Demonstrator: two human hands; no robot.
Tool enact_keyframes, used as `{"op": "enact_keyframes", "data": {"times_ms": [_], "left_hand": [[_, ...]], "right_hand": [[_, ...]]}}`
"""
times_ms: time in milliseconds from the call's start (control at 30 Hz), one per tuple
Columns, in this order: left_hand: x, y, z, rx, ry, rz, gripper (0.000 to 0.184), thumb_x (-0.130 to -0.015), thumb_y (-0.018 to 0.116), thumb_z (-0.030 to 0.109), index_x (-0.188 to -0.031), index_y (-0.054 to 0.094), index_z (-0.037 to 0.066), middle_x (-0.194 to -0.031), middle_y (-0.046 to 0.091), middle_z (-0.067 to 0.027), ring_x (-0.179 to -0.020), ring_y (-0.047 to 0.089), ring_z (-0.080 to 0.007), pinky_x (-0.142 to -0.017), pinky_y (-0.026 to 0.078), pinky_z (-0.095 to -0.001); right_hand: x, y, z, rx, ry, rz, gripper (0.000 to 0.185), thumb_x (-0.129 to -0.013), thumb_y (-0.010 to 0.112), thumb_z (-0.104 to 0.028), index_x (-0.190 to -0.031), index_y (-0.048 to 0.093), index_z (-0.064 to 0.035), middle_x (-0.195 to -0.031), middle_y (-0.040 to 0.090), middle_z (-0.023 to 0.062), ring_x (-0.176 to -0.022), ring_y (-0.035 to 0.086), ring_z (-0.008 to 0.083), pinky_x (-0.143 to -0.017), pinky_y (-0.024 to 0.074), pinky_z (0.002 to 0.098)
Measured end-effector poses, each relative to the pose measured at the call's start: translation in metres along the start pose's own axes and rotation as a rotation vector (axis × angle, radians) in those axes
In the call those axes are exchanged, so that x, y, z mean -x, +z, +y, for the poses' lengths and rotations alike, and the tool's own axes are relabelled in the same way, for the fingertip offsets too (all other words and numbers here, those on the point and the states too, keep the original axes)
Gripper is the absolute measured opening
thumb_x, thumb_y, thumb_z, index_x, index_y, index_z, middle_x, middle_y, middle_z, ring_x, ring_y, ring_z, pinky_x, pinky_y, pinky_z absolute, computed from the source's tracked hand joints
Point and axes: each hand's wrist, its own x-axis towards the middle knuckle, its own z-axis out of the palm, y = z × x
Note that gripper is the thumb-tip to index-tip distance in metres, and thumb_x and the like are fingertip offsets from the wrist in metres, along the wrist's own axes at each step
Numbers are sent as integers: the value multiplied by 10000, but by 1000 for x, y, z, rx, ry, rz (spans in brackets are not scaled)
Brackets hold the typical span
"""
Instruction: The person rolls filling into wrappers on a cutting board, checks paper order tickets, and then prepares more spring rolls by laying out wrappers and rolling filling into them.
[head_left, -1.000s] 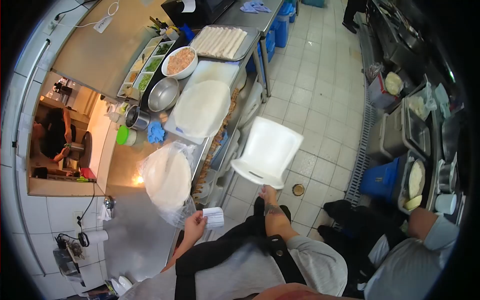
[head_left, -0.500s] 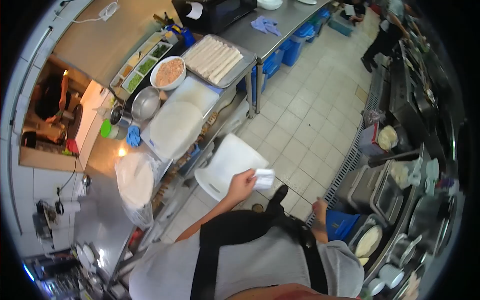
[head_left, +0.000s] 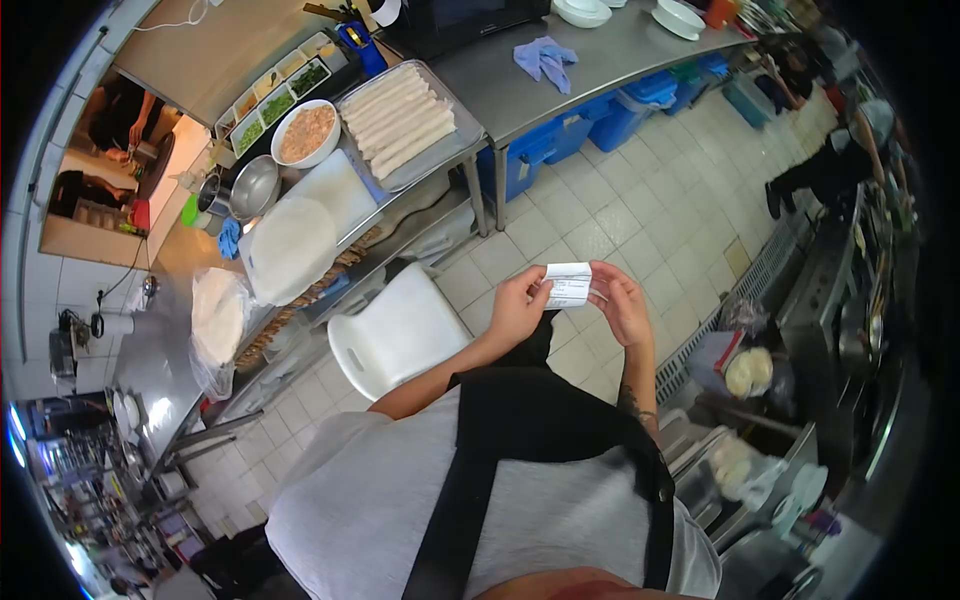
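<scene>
A small white printed paper slip is held up in front of my chest, between both hands. My left hand pinches its left edge between thumb and fingers. At the slip's right edge, my right hand has its fingers curled and holds that side. Lines of print show on the slip, too small to read. Below and left of my left hand stands a white plastic chair.
On the steel counter at the left are round dough sheets, a bagged dough stack, a bowl of filling and a tray of rolls. Blue bins stand under the far counter. A person stands at the right.
My left hand has brought the slip to the middle, and my right hand has let go of the chair and come up to the slip. The view has swung to the right.
</scene>
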Motion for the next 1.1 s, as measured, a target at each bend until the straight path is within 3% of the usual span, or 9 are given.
{"op": "enact_keyframes", "data": {"times_ms": [100,200,300,367,500,667,800,933,1100], "left_hand": [[-62,57,2,60,-21,-12,139,-883,640,95,-986,637,2,-755,651,-149,-624,634,-215,-583,484,-322],[-140,117,19,99,16,-108,135,-879,640,90,-984,635,5,-762,646,-139,-639,629,-219,-595,484,-329],[-216,187,36,111,151,-210,123,-878,644,88,-966,627,4,-762,635,-124,-651,613,-208,-614,486,-335],[-263,231,40,49,227,-293,120,-871,646,89,-952,621,4,-772,637,-137,-663,625,-231,-623,499,-350],[-366,341,69,153,202,-478,121,-873,646,91,-951,617,4,-776,640,-143,-687,648,-230,-645,520,-348],[-473,457,62,152,95,-536,135,-895,642,90,-984,633,-11,-806,670,-104,-696,640,-153,-650,520,-305],[-564,549,65,228,6,-405,147,-914,636,91,-1006,650,-22,-813,668,-47,-736,614,-88,-663,504,-264],[-653,606,88,257,97,-194,137,-930,621,90,-996,655,-26,-812,676,-64,-739,625,-96,-667,513,-283],[-741,656,93,429,96,127,163,-954,575,34,-1089,638,-32,-957,680,-61,-867,644,-113,-764,527,-267]], "right_hand": [[-52,-51,-20,358,-42,103,358,-951,623,-116,-1287,562,-10,-1159,652,79,-999,637,155,-843,502,290],[-81,-86,-87,96,-43,349,327,-926,649,-78,-1238,593,5,-1080,676,89,-949,650,158,-842,517,291],[-107,-145,-158,62,-68,355,264,-929,648,-84,-1174,623,12,-1027,686,82,-920,650,153,-846,521,290],[-124,-201,-192,109,-109,355,204,-930,652,-89,-1114,642,-2,-987,687,76,-907,649,147,-843,526,298],[-175,-307,-266,73,-229,618,89,-919,670,-97,-999,648,-66,-902,660,15,-829,623,116,-785,515,274],[-244,-406,-359,351,-291,620,177,-917,662,-115,-1051,669,0,-879,677,2,-752,582,76,-659,441,221],[-316,-488,-446,465,-324,441,121,-899,665,-43,-1004,679,13,-863,694,24,-787,621,84,-716,487,244],[-391,-545,-526,589,-242,255,134,-896,674,-50,-1005,675,28,-880,701,46,-798,632,97,-723,503,250],[-503,-589,-577,349,-218,140,154,-902,677,-60,-1029,682,26,-906,711,53,-794,639,91,-710,512,243]]}}
